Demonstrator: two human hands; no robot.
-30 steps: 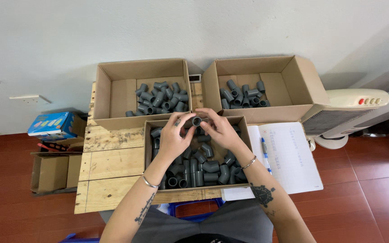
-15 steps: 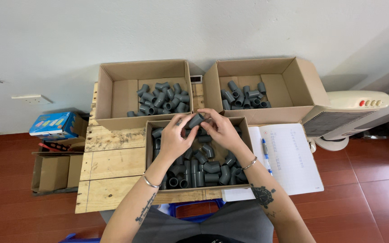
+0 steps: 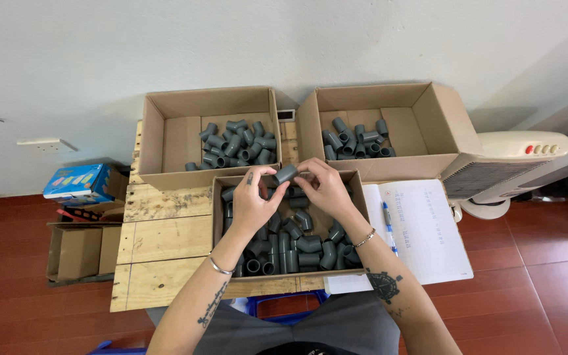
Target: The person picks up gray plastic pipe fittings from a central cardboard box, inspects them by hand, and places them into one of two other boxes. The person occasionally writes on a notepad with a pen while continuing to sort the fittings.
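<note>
Both my hands hold one grey plastic pipe fitting (image 3: 285, 173) above the near cardboard box (image 3: 356, 197). My left hand (image 3: 252, 200) pinches its left end with thumb and fingers. My right hand (image 3: 323, 187) grips its right end. The near box holds several grey pipe elbows (image 3: 297, 246). Two open cardboard boxes sit behind it: the left one (image 3: 165, 131) and the right one (image 3: 428, 112), each with several grey fittings inside.
The boxes rest on a wooden pallet table (image 3: 159, 250). An open notebook (image 3: 422, 227) with a blue pen (image 3: 386, 220) lies to the right. A white fan heater (image 3: 507, 164) stands further right. A small blue box (image 3: 77, 181) and a low cardboard box (image 3: 77, 250) sit on the left.
The fitting between my hands has turned slightly; my hands stay over the near box's far edge.
</note>
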